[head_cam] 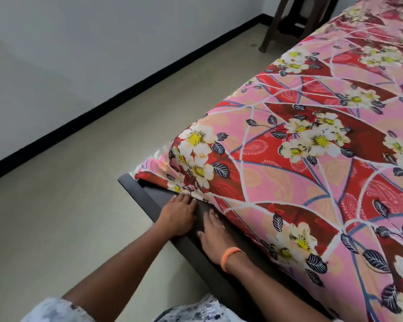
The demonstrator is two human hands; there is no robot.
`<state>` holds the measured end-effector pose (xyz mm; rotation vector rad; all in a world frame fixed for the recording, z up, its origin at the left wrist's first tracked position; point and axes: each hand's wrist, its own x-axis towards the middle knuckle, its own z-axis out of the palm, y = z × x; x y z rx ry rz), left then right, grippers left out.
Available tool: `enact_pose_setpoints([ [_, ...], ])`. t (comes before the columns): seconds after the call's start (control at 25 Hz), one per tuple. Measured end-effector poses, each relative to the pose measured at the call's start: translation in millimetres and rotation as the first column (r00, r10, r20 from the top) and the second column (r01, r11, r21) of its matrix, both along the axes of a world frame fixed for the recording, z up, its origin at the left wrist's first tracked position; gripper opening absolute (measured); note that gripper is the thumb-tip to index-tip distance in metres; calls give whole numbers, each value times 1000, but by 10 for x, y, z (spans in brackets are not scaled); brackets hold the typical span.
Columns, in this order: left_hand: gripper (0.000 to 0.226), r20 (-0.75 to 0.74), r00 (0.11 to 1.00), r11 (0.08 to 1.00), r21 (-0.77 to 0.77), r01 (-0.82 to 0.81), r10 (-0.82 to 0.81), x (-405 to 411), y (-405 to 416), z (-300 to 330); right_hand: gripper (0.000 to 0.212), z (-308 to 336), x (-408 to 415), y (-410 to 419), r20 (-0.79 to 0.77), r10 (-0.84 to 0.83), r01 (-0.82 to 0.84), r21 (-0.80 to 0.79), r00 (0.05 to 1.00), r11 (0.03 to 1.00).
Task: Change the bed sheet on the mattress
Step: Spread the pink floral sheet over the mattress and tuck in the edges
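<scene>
Nearest: patterned sleeves (56, 309) at the bottom edge, both forearms reaching forward to the bed's corner.

Right hand (213, 238), orange band (230, 256) on the wrist, lies along the dark frame (144, 196) rail, right against the mattress side. Fingers straight, pointing toward the corner, holding nothing; fingertips sit at the seam where sheet meets rail.

Left hand (178, 214) rests flat on the frame just beside it, fingers extended, tips touching the sheet's (300, 170) lower edge at the corner. No grasp here either.

The sheet, pink and red with white flowers, is spread over the mattress top and down its side. At the corner it bunches in folds, some fabric spilling onto the frame end.

Beyond: beige floor (79, 182), black skirting (126, 89), white wall. A dark wooden stool (296, 22) stands near the bed's far end.
</scene>
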<state>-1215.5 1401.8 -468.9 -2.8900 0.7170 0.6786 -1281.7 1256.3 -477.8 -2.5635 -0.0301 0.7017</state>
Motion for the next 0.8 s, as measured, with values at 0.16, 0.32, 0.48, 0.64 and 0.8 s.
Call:
enact_pose_setpoints([
  [0.16, 79, -71, 996, 994, 89, 60, -53, 388, 72, -29, 73, -17, 514, 251, 46, -51, 51, 3, 998, 999],
  [0.32, 69, -116, 964, 959, 126, 253, -239, 794, -73, -10, 67, -184, 824, 361, -101, -260, 263, 14, 960, 965],
  [0.48, 48, -165, 914, 903, 170, 395, -370, 1009, -85, 162, 53, -251, 946, 445, -70, -376, 376, -21, 924, 926],
  [0.64, 57, -30, 969, 969, -36, 244, -245, 875, 235, 21, 53, -286, 1002, 584, -56, -387, 384, -51, 920, 922],
  [0.8, 90, 22, 996, 995, 54, -84, 83, 752, 570, -68, 69, -162, 913, 788, -68, -129, 94, -378, 989, 921],
])
